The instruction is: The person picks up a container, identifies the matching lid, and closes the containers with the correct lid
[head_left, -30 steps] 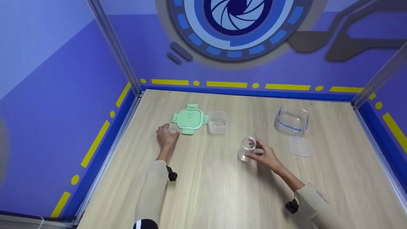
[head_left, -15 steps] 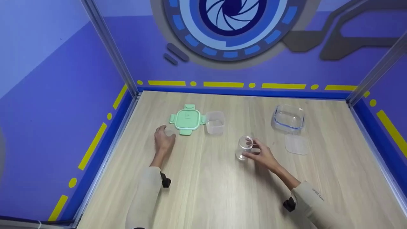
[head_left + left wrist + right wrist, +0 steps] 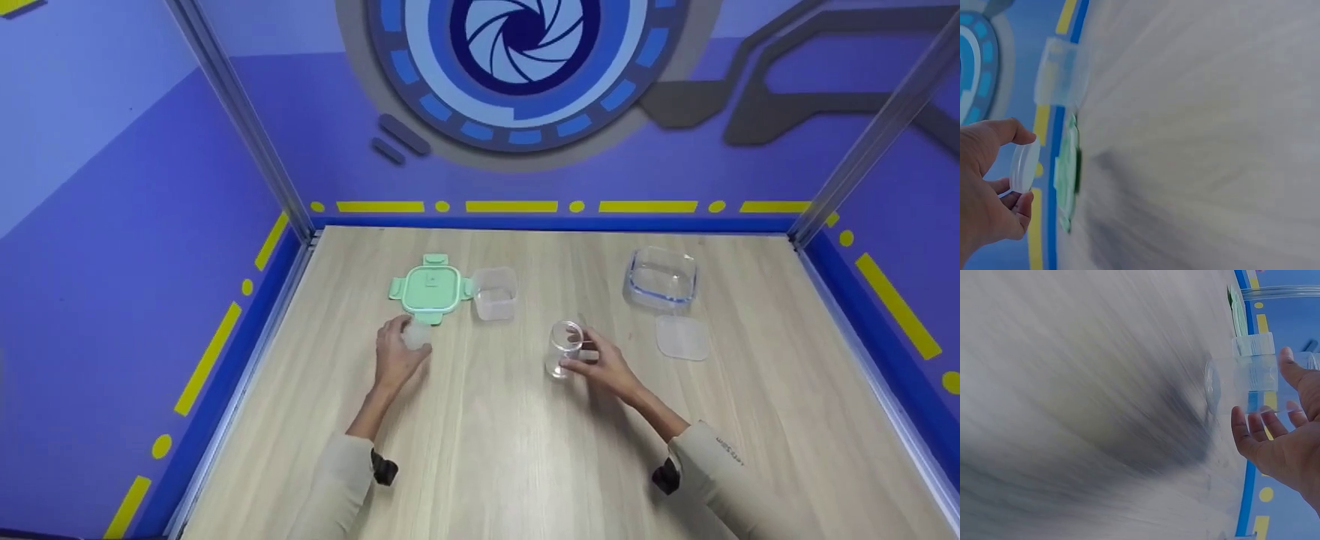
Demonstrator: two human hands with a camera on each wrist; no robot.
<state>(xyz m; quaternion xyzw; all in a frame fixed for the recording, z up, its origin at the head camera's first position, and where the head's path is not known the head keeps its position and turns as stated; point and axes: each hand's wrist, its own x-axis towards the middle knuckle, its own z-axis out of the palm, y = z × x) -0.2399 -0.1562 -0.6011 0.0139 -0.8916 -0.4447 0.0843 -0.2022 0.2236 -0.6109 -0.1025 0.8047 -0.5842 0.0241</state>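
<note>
Evidently each of my hands has its own piece. My left grip (image 3: 397, 361) pinches a small round lid (image 3: 1024, 166) by its rim, thumb on one side and fingers on the other, so its faces are left free; the left wrist view shows it clear of the tabletop (image 3: 487, 457) and roughly level. My right grip (image 3: 606, 369) is curled round a clear jar (image 3: 559, 358), thumb on the near side and fingers behind. The jar looks upright, its base seemingly on the wood, and I judge that holding it by the side steadies it and keeps the top uncovered.

Just beyond the round lid, a green lid (image 3: 431, 290) lies flat with its flaps spread outward, probably because they would not fold in without a box beneath. Right beside it is a clear square box (image 3: 495, 294); I cannot tell whether box and flap touch. Over to my right, a bluish-edged glass dish (image 3: 663, 279) has a thin square lid (image 3: 682, 337) lying flat just in front of it, apparently kept near as its match.
</note>
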